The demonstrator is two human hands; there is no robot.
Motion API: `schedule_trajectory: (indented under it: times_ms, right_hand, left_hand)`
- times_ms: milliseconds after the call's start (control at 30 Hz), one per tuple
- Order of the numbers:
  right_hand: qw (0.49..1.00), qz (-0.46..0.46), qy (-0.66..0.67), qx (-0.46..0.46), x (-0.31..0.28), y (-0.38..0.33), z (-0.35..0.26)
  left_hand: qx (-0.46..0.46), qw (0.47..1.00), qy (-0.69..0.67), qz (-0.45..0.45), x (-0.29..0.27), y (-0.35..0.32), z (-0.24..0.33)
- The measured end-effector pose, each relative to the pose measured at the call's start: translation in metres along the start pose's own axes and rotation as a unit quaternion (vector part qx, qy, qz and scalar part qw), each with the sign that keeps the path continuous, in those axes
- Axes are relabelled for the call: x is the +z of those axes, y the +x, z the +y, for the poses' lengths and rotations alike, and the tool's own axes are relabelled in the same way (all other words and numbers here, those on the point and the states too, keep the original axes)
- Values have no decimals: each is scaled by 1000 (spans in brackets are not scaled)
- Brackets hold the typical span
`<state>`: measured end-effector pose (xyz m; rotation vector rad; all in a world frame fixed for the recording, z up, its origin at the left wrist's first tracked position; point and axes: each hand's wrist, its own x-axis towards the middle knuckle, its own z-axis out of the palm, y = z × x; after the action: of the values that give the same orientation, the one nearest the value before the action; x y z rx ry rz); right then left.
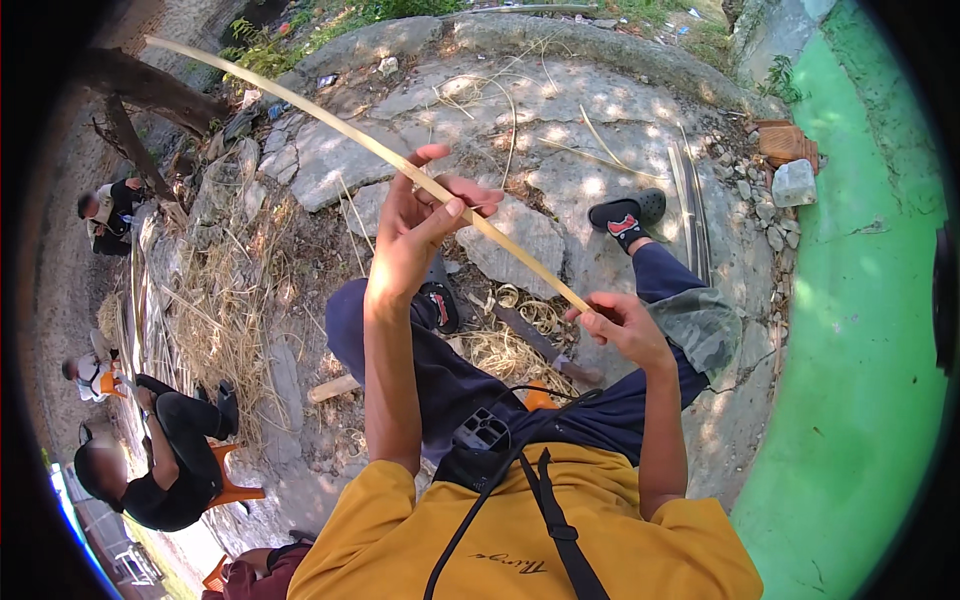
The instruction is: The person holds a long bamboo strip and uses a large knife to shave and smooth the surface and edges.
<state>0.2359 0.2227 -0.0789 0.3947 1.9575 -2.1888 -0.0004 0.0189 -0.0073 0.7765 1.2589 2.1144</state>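
Note:
A long, pale bamboo strip slants across in front of me, its far end up at the left. My left hand grips it partway along, thumb on top and the other fingers curled beneath and beyond it. At the near end, my right hand pinches the strip between thumb and fingers. Below the strip, between my legs, lies a dark, long-bladed knife on the ground. Curled bamboo shavings are heaped around it.
Loose thin strips lie on the cracked concrete ahead. Long dark slats rest beside my right foot. A straw-like pile spreads at left, near a seated person. A green wall curves along the right, by a concrete block.

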Motion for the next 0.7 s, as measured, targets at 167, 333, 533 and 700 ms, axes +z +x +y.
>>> schedule_trajectory:
  times_ms: [167, 333, 533, 700]
  right_hand:
    - [979, 181, -58, -69, -15, -8, 10]
    - [976, 191, 55, -85, -7, -10, 13]
    - [963, 270, 14, 0, -18, 29, 67]
    - [946, 299, 98, -74, -6, 26, 62]
  left_hand:
    - [-37, 987, 123, 102, -6, 6, -11]
    - [-18, 965, 175, 194, -12, 10, -13]
    - [17, 948, 209, 239, -16, 15, -16]
    - [15, 945, 222, 240, -19, 10, -16]
